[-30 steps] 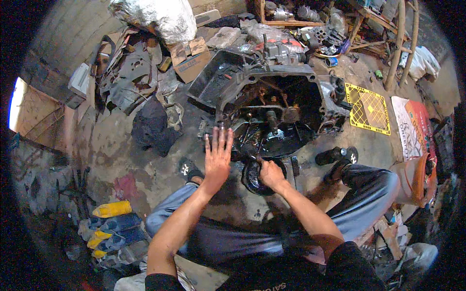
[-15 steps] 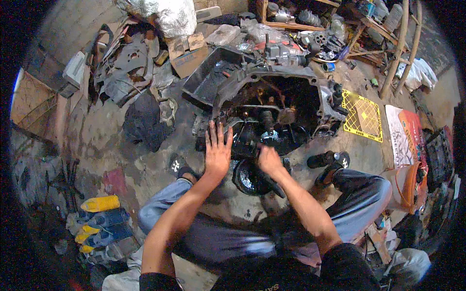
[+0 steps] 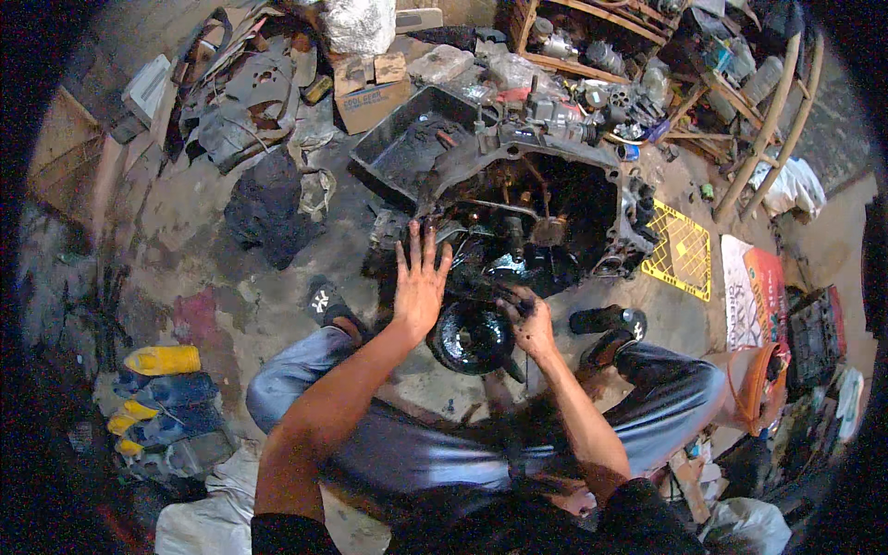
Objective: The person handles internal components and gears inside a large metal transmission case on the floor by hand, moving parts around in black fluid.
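Note:
A large dark metal gear housing (image 3: 532,151), its oily inside open toward me, sits on the floor between my legs. My left hand (image 3: 422,282) is open, its grimy fingers spread against the housing's front left edge. My right hand (image 3: 528,323) is curled at the front lip of the housing, closed on something dark that I cannot make out. Beneath that lip, between my hands, lies a round dark pan (image 3: 471,339) with glossy oil in it. A rectangular black tray (image 3: 379,161) rests behind the housing at its left.
A yellow plastic grate (image 3: 682,250), printed sack (image 3: 751,291) and orange bucket (image 3: 749,387) lie at the right. Dark cloth (image 3: 264,208) and a cardboard box (image 3: 368,104) are at back left, yellow and blue containers (image 3: 162,361) at lower left. A wooden rack (image 3: 564,65) stands behind.
My right hand rose from the round pan to the housing's front lip, turned, and is now slightly lower there. My left hand stays spread on the edge. The view has shifted.

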